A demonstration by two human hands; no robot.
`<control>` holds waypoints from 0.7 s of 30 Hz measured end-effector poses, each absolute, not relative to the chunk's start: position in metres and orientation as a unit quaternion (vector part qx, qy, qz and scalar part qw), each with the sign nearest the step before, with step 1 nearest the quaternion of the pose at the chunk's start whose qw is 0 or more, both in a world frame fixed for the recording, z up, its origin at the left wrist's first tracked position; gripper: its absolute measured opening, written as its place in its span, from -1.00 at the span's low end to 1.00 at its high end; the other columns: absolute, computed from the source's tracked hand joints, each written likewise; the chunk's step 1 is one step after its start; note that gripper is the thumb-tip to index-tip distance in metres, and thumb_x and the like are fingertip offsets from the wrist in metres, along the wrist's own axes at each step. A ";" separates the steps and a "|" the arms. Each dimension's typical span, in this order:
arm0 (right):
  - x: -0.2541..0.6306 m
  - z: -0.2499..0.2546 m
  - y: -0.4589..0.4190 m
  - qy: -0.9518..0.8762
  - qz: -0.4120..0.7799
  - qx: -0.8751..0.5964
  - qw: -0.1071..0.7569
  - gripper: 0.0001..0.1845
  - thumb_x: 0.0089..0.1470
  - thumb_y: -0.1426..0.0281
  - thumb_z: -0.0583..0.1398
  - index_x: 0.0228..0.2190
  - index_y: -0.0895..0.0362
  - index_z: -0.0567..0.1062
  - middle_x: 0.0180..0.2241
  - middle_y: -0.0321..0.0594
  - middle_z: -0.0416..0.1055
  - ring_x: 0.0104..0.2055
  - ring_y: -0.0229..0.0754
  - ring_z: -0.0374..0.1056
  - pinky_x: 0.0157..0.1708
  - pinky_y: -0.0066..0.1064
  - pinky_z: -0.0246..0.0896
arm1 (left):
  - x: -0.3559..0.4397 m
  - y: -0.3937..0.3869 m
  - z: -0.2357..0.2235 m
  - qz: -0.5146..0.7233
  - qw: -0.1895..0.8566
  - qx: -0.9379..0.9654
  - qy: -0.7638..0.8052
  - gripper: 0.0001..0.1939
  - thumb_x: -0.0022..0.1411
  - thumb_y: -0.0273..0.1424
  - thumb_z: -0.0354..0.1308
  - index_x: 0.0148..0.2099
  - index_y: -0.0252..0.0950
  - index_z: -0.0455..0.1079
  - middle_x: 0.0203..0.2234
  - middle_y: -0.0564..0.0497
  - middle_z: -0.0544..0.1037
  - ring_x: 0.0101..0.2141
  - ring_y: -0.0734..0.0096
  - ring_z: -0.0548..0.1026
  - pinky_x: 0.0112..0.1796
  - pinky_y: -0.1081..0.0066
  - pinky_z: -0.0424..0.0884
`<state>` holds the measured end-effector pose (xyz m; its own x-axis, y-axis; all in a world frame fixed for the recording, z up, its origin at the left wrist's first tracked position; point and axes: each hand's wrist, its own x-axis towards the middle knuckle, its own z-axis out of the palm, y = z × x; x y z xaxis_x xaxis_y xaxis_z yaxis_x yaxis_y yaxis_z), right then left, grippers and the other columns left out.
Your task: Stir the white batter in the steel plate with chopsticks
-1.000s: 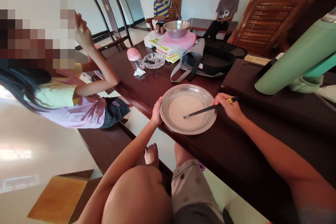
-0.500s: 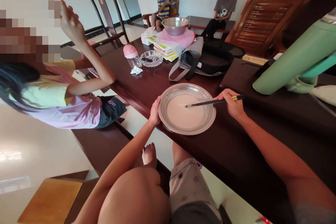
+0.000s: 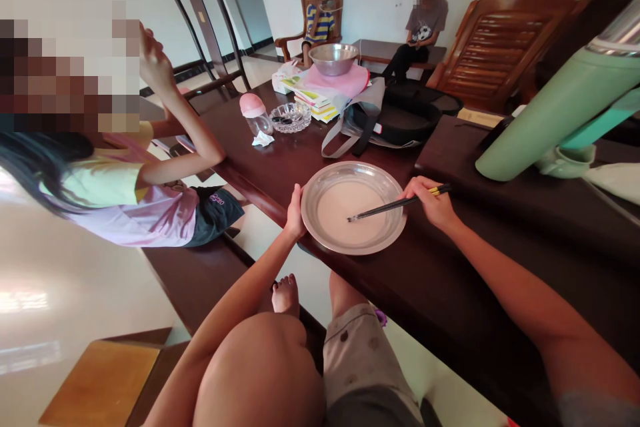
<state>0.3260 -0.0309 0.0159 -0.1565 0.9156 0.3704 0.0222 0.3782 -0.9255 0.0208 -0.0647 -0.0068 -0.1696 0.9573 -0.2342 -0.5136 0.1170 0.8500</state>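
Chopsticks (image 3: 385,207) are gripped by the nearer right hand (image 3: 433,201), long axis running leftward and down from its fingers to pale liquid (image 3: 343,203) in the basin (image 3: 350,248), clasped opposite by the left hand (image 3: 296,215).

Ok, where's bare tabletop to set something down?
Bare tabletop lies between the held metal basin and glass ashtray, and between basin and right forearm. Beyond the basin it's crowded: pink-capped bottle, books, gray-and-black bag.
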 end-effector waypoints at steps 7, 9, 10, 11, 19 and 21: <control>0.328 0.016 -0.028 -0.602 0.412 -0.377 0.571 -0.54 0.09 0.01 0.27 -0.64 0.06 0.47 -0.60 -0.28 0.48 -0.49 -0.14 0.48 -0.35 -0.27 0.37 | 0.018 -0.060 -0.015 0.621 0.593 0.222 0.463 -0.51 0.07 0.08 0.25 -0.25 -0.27 0.49 -0.42 -0.05 0.63 -0.15 0.02 0.60 -0.13 0.20 0.51; 0.327 0.015 -0.028 -0.619 0.420 -0.370 0.552 -0.54 0.10 0.01 0.26 -0.64 0.06 0.48 -0.59 -0.27 0.49 -0.48 -0.13 0.47 -0.36 -0.27 0.37 | 0.017 -0.060 -0.017 0.618 0.581 0.206 0.488 -0.56 0.06 0.04 0.26 -0.29 -0.26 0.47 -0.49 -0.01 0.60 -0.21 0.07 0.60 -0.15 0.23 0.51; 0.326 0.015 -0.029 -0.633 0.420 -0.368 0.535 -0.54 0.10 0.00 0.25 -0.63 0.06 0.49 -0.57 -0.26 0.51 -0.46 -0.13 0.48 -0.34 -0.26 0.38 | 0.017 -0.060 -0.017 0.619 0.573 0.203 0.497 -0.58 0.05 0.02 0.27 -0.31 -0.26 0.46 -0.51 0.02 0.58 -0.23 0.10 0.60 -0.17 0.25 0.51; 0.326 0.014 -0.029 -0.645 0.418 -0.369 0.522 -0.55 0.10 0.00 0.25 -0.61 0.05 0.51 -0.55 -0.25 0.52 -0.44 -0.12 0.49 -0.31 -0.25 0.39 | 0.017 -0.060 -0.017 0.622 0.565 0.205 0.502 -0.60 0.03 -0.01 0.28 -0.33 -0.26 0.45 -0.52 0.03 0.57 -0.25 0.13 0.60 -0.18 0.27 0.51; 0.326 0.013 -0.029 -0.620 0.411 -0.378 0.551 -0.52 0.11 0.00 0.24 -0.64 0.06 0.47 -0.58 -0.27 0.48 -0.48 -0.14 0.47 -0.34 -0.27 0.37 | 0.021 -0.063 -0.008 0.625 0.571 0.240 0.474 -0.72 0.04 -0.13 0.22 -0.36 -0.24 0.45 -0.42 0.01 0.62 -0.15 0.06 0.59 -0.15 0.25 0.51; 0.325 0.014 -0.031 -0.642 0.410 -0.373 0.530 -0.53 0.12 0.00 0.24 -0.62 0.06 0.49 -0.56 -0.25 0.50 -0.45 -0.14 0.47 -0.32 -0.26 0.38 | 0.021 -0.062 -0.008 0.622 0.585 0.239 0.462 -0.65 0.07 -0.05 0.22 -0.31 -0.25 0.47 -0.40 -0.02 0.63 -0.15 0.03 0.59 -0.14 0.22 0.52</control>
